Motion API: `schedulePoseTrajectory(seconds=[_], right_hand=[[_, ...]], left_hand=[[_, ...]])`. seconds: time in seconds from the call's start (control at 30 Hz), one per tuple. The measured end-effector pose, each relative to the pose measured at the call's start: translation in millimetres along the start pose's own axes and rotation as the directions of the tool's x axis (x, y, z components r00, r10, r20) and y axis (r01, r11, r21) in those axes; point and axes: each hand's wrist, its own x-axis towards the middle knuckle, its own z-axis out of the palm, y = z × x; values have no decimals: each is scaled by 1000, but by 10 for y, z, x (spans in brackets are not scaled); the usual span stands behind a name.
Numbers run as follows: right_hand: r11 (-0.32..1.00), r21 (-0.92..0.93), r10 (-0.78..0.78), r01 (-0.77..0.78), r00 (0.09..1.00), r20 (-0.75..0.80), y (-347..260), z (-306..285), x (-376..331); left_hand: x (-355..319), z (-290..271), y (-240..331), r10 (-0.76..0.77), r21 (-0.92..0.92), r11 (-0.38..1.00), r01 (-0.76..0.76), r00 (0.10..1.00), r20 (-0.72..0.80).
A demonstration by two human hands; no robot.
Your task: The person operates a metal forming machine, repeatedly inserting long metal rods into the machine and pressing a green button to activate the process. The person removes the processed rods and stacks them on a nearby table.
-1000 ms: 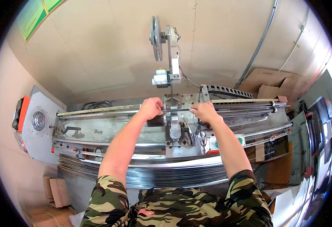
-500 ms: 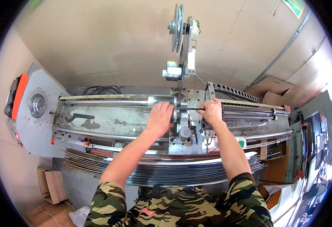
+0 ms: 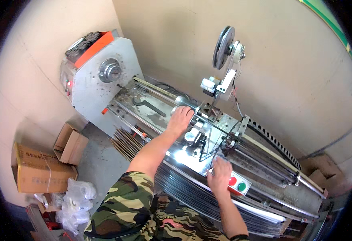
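My left hand (image 3: 180,119) curls over a shiny metal cylinder (image 3: 180,101) on the long rail machine, beside the carriage (image 3: 212,138). A thin dark rod (image 3: 218,129) runs from near that hand through the carriage towards the right. My right hand (image 3: 220,174) is lower, at the carriage's near edge, just left of a control box (image 3: 239,185) with a red and a green button. Its fingers are bent, and whatever lies under them is hidden. A dark hook spanner (image 3: 149,107) lies on the machine bed, left of my left hand.
A grey headstock (image 3: 103,82) with a round chuck stands at the far left. A wheel on an upright arm (image 3: 223,47) rises behind the carriage. Many thin rods (image 3: 172,180) lie along the near side. Cardboard boxes (image 3: 43,168) and plastic-wrapped items (image 3: 77,201) sit at left.
My view has turned to the left. My right hand has let go of the dark rod and come down beside the control box. My left hand stays at the metal cylinder.
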Motion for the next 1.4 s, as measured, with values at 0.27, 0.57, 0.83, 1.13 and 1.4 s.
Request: schedulePoseTrajectory(seconds=[0.27,0.57,0.83,1.13,1.4], right_hand=[[996,26,-91,89,987,130,361,-521,-687],[981,53,-193,185,956,220,771,-756,-797],[999,-23,46,-40,873,486,836,-1030,-269],[928,-345,152,-139,988,10,1693,-1049,380],[939,-333,99,-85,995,26,1669,-1025,393]], left_hand=[[25,-225,339,-5,156,988,8,1000,-20],[-10,-94,611,-71,263,963,66,997,11],[114,-17,601,-53,209,976,63,997,-54],[141,-320,400,-11,88,996,11,1000,-5],[160,-462,-504,-176,333,933,135,980,97]])
